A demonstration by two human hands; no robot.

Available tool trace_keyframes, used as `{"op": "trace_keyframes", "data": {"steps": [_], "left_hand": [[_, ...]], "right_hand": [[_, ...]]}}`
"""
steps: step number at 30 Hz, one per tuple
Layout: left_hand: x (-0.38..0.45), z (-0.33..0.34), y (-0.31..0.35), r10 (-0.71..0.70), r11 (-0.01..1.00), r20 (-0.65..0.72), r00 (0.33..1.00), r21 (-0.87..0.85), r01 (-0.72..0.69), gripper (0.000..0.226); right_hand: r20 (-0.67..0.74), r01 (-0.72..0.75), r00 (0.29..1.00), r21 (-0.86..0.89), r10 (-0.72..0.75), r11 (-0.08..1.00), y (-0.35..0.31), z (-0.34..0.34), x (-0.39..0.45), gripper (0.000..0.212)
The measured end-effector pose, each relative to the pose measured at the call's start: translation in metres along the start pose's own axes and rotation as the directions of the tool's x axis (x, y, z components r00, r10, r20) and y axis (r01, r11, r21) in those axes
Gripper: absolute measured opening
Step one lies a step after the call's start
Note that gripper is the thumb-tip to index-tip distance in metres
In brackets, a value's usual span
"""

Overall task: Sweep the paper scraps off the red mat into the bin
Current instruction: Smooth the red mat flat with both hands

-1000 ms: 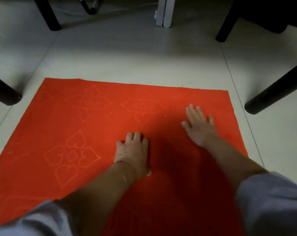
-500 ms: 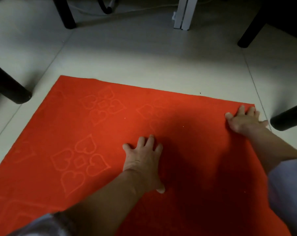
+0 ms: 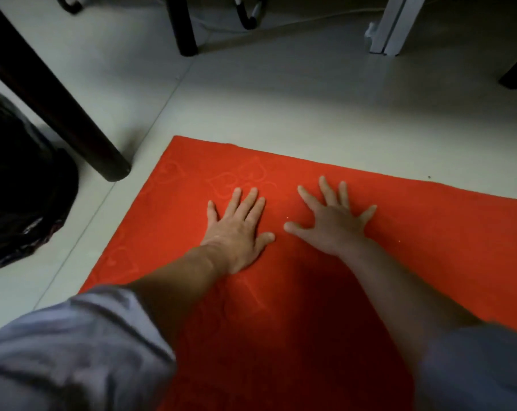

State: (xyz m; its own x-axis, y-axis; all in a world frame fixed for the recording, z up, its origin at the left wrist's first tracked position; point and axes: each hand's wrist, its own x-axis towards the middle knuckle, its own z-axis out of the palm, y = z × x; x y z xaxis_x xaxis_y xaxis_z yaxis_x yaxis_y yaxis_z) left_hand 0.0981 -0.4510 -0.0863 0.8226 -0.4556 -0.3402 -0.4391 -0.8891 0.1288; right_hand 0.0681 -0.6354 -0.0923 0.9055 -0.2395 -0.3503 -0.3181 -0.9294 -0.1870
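Nearest the camera, 2 grey-blue sleeves frame the bottom corners, with bare forearms reaching forward over the red mat. The mat lies flat on the pale tiled floor, faint heart patterns pressed into its surface near its far left corner. The left hand lies palm down on the mat, its 4 fingers straight and close together, thumb out to the side. Just beside it, not touching, the right hand also rests flat on the mat, with fingers and thumb spread wide apart. Neither hand holds anything. A few tiny pale specks lie on the mat close to the right hand; whether they are paper scraps is too small to tell. Off the mat's left edge, a black bin bag sits on the floor, well apart from the hands. Beyond it stands a dark furniture leg, then another dark leg and a white post farther back.
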Motion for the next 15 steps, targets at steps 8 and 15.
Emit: {"op": "trace_keyframes", "data": {"steps": [8, 15], "left_hand": [[0.044, -0.015, -0.070, -0.327, 0.943, -0.052, 0.943, -0.079, 0.323, 0.103], [0.000, -0.006, -0.079, -0.440, 0.894, -0.051, 0.896, -0.113, 0.433, 0.081]], "right_hand": [[0.002, -0.027, 1.000, -0.027, 0.027, 0.999, -0.003, 0.003, 0.002, 0.094], [0.011, -0.027, 1.000, -0.022, 0.027, 0.999, -0.007, 0.000, 0.003, 0.089]]}}
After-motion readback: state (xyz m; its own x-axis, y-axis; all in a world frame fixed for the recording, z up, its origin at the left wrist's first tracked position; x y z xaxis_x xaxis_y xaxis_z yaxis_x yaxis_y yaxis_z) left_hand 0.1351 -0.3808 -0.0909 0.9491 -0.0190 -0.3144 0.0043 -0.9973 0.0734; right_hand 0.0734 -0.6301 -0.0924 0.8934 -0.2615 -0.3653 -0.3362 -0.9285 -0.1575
